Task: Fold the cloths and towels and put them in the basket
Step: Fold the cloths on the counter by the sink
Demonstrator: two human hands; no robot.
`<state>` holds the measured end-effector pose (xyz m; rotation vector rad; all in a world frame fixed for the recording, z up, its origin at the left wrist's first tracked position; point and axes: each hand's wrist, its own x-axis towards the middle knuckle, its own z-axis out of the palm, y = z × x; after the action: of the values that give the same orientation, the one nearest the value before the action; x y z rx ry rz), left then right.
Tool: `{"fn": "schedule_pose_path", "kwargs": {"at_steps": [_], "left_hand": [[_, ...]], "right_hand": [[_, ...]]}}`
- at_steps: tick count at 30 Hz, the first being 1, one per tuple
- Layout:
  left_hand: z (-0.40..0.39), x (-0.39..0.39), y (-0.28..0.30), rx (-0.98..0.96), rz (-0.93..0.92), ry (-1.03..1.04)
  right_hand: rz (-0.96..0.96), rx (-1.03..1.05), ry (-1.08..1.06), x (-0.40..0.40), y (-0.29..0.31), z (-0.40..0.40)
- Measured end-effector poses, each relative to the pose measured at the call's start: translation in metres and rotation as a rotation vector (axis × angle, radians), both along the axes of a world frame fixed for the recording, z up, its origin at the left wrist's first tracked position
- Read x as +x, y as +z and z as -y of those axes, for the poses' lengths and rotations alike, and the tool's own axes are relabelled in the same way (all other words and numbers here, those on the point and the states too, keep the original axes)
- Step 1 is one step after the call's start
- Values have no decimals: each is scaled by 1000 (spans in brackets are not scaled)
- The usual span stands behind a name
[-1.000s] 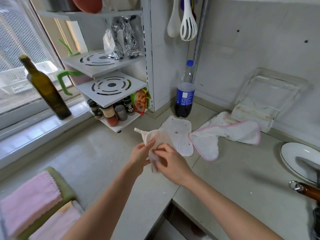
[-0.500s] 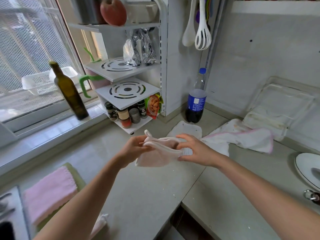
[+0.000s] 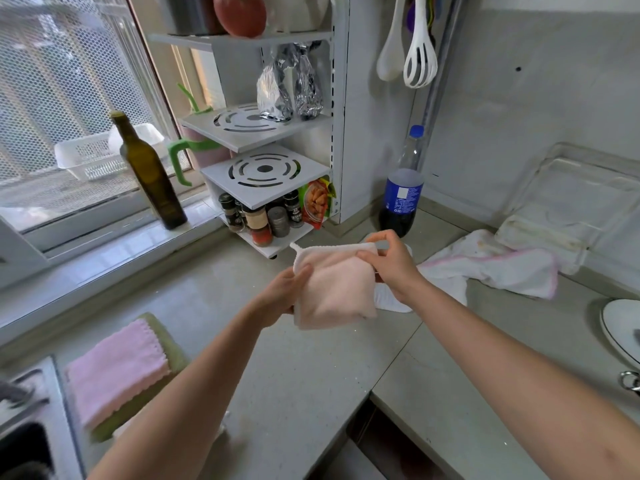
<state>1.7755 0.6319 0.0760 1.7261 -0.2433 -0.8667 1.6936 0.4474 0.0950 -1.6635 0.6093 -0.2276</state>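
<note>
A person's left hand (image 3: 284,296) and right hand (image 3: 391,263) hold a pale pink cloth (image 3: 334,284) in the air above the grey kitchen counter (image 3: 294,375), midway through a fold. The left hand grips the cloth's left edge with thumb on top; the right pinches its upper right corner between thumb and curled fingers, so the cloth hangs as a doubled, roughly square panel just clear of the counter. At seven o'clock from the hands, well apart from them, a folded pink towel (image 3: 116,372) already lies stacked on a folded green towel (image 3: 162,337), which suggests part of the job is done. At three o'clock, a white cloth with pink trim (image 3: 495,270) sprawls unfolded, and a white quilted cloth (image 3: 391,299) lies flat just under the right wrist; both appear to be waiting their turn. The only basket in sight is a white one (image 3: 90,157) at ten o'clock, behind the dark olive-oil bottle (image 3: 149,174) on the window sill; whether it is the intended basket cannot be told, and no cloth can be seen in it. By this showing, folding looks about half complete and loading not yet begun.
</note>
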Motion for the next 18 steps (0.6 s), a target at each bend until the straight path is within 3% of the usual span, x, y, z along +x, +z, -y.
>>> {"fn": "schedule_pose_path", "kwargs": {"at_steps": [2,5,7,9,13,18], "left_hand": [[5,0,-6,23,5,117],[3,0,-6,98,-32,142],[-4,3,-8,141,-73,114],[-10,3,-8,143,-104,90],[-14,-5,-3,133,-13,-38],[-28,-8,-15,163,22,230]], "right_hand": [[1,128,-29,-1,-3,-3],[33,194,227,-17,-8,-8],[26,95,457,-32,-9,-10],[-2,-43,550,-38,-13,-12],[99,-301,431,-32,-24,-25],[211,-577,387,-21,-23,-39]]}}
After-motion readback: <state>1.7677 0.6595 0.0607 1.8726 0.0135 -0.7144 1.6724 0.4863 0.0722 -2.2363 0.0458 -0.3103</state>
